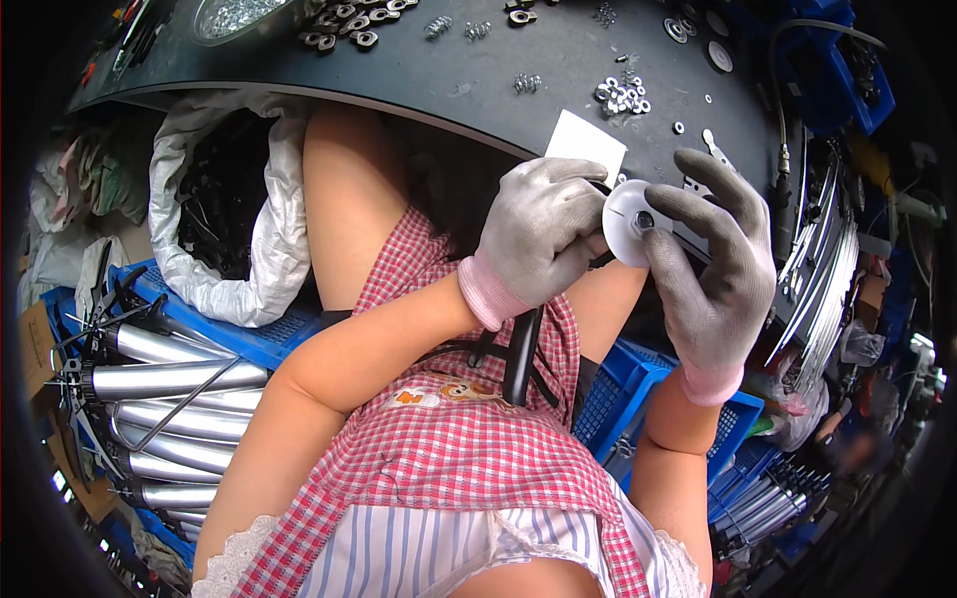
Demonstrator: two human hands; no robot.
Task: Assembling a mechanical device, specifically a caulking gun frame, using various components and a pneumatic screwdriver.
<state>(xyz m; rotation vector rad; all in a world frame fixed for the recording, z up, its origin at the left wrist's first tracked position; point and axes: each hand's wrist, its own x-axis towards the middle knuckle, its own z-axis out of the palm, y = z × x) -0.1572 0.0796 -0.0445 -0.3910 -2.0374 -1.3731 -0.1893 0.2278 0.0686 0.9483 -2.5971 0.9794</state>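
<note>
Both hands wear grey knit gloves with pink cuffs. My left hand (546, 231) is closed round a black tube (522, 357) that slants up from my lap; the part inside the fist is hidden. At the upper end of it, just right of that fist, sits a translucent white disc (620, 237), facing right. A small dark hex nut (645, 220) is at the disc's middle. My right hand (713, 269) pinches at this nut with thumb and forefinger, its other fingers raised and apart. Behind the hands a white card (586, 143) lies at the table's edge.
On the dark table (449, 90) lie springs (527, 84), a pile of small nuts (622, 97), black-and-silver fittings (354, 22) and a clear tub (231, 18). A white sack (276, 214) and silver tubes (179, 381) stand left. Blue crates (620, 394) and metal strips (827, 269) are right.
</note>
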